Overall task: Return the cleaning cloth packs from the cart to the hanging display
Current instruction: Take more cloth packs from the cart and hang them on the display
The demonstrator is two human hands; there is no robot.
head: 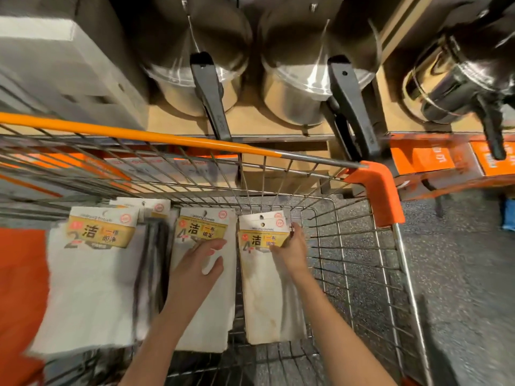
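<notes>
Several white cleaning cloth packs with yellow header cards lie in the wire cart. My left hand rests with straight fingers on the middle pack. My right hand pinches the header card of the right pack, which looks like a small stack of cards. A larger pack lies at the left, with more packs and dark cloths tucked behind it. The hanging display is not in view.
The cart has an orange handle bar and an orange corner guard. Beyond it a shelf holds steel pots with black handles and orange boxes. An orange panel is at the left. Speckled floor lies to the right.
</notes>
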